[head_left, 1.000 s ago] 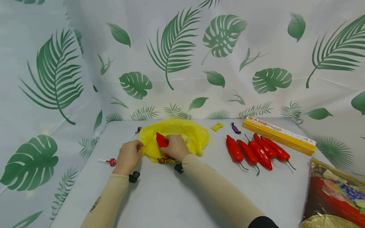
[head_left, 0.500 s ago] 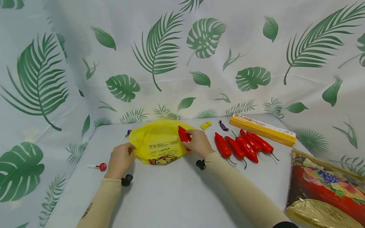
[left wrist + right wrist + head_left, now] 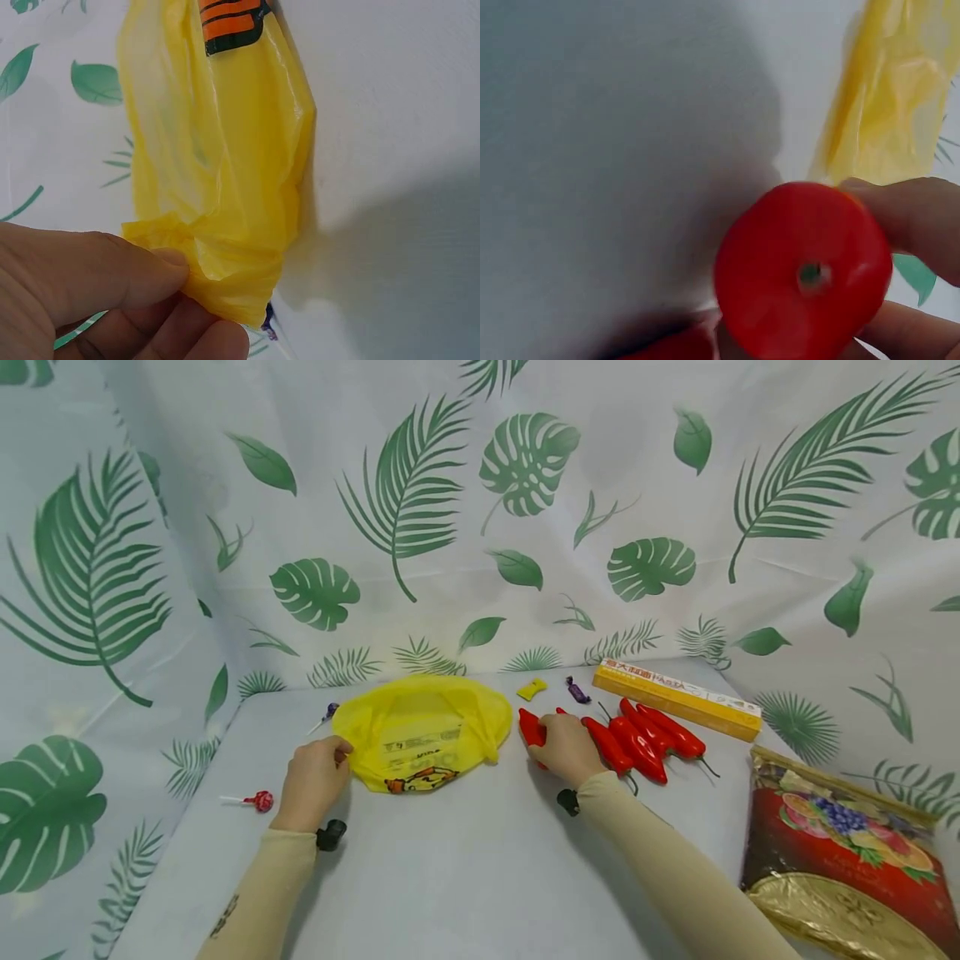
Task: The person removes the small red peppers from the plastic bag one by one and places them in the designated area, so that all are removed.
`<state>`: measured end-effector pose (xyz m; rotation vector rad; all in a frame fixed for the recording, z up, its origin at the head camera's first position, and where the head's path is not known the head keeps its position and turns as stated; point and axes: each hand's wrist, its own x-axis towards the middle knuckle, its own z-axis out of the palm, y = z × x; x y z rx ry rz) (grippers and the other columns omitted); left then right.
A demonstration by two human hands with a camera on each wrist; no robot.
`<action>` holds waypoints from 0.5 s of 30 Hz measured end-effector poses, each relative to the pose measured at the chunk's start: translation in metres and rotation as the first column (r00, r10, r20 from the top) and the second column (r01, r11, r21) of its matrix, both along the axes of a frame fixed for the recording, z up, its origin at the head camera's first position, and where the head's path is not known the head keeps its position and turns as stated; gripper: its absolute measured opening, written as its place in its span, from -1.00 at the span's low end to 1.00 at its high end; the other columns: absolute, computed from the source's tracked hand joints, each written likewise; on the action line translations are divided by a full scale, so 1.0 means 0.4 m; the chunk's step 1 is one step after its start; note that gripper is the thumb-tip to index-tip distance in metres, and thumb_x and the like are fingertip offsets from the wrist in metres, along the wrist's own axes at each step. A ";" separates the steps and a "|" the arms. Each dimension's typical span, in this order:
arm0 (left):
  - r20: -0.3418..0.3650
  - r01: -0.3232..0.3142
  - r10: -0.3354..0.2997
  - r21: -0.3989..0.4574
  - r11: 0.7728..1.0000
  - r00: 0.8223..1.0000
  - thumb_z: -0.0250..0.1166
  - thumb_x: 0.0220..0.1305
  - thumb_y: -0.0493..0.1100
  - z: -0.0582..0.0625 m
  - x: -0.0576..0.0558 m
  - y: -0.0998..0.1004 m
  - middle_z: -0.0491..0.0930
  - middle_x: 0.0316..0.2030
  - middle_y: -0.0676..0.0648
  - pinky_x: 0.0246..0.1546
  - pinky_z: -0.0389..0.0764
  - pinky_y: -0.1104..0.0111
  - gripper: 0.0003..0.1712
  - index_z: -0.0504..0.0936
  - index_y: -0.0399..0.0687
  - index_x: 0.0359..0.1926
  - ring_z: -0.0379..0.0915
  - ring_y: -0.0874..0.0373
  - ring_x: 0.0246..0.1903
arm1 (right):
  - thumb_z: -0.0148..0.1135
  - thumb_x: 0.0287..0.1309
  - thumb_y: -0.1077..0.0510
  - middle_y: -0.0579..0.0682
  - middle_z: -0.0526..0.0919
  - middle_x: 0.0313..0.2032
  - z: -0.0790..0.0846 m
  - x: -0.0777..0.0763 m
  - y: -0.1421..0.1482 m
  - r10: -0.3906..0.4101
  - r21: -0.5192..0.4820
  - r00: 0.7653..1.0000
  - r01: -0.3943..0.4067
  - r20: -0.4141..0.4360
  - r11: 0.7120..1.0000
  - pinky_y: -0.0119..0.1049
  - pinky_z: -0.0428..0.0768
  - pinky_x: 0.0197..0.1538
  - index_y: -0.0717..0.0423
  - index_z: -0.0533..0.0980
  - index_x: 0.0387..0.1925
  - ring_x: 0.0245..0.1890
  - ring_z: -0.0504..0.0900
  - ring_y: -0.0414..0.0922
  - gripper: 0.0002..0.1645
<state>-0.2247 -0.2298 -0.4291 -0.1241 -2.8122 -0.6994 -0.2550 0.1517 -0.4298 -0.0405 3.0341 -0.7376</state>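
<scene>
A yellow plastic bag [image 3: 420, 735] with printed lettering lies on the table, its mouth spread wide. My left hand [image 3: 311, 781] pinches the bag's left edge; in the left wrist view the thumb [image 3: 142, 270] presses the gathered plastic against the fingers. To the right of the bag, my right hand [image 3: 567, 747] grips a red pepper [image 3: 531, 731]. Seen from the right wrist, that red pepper [image 3: 795, 262] shows its rounded end with a small green stem stub. Several other red peppers [image 3: 636, 750] lie right beside this hand, one partly hidden behind it.
Behind the peppers lies a long yellow pasta box [image 3: 675, 697]. A yellow-wrapped candy [image 3: 532, 689] and a purple-wrapped candy [image 3: 577, 690] lie at the back. Left are a red lollipop [image 3: 262, 801] and a purple lollipop [image 3: 330, 711]. A large shiny fruit-print package [image 3: 847, 852] stands at right.
My right hand has carried the red pepper out from over the bag, rightward to beside the other peppers. The left hand keeps its pinch on the bag. The head view has turned slightly right.
</scene>
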 end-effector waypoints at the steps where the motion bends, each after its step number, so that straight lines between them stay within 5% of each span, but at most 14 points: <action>1: -0.001 0.002 -0.002 0.000 1.000 1.000 0.27 0.35 -0.37 0.001 0.000 0.001 0.76 -0.20 -0.26 -0.15 0.74 0.04 -0.80 0.74 -0.30 -0.06 0.65 -0.06 -0.29 | 0.49 0.16 0.04 0.10 0.72 -0.18 -0.001 0.001 0.004 -0.010 0.009 1.000 0.010 0.015 1.000 -0.16 0.69 -0.09 0.23 0.64 0.10 -0.20 0.59 0.01 -0.47; 9: -0.012 0.004 -0.004 0.002 1.000 1.000 0.27 0.33 -0.38 0.008 0.001 0.010 0.76 -0.20 -0.27 -0.14 0.74 0.03 -0.80 0.74 -0.31 -0.08 0.66 -0.07 -0.27 | 0.51 0.15 0.03 0.07 0.73 -0.30 0.009 0.012 0.004 -0.058 0.060 0.995 0.053 0.084 0.997 -0.12 0.72 -0.11 0.23 0.65 -0.04 -0.30 0.61 -0.01 -0.56; 15: 0.015 -0.007 0.007 -0.003 1.000 1.000 0.30 0.32 -0.36 0.012 -0.001 0.024 0.75 -0.18 -0.27 -0.12 0.75 0.05 -0.79 0.73 -0.30 -0.05 0.65 -0.07 -0.26 | 0.50 0.15 0.02 0.08 0.75 -0.29 0.014 0.023 0.010 -0.071 0.099 0.996 0.065 0.052 0.993 -0.05 0.73 -0.10 0.23 0.64 -0.06 -0.27 0.61 0.01 -0.57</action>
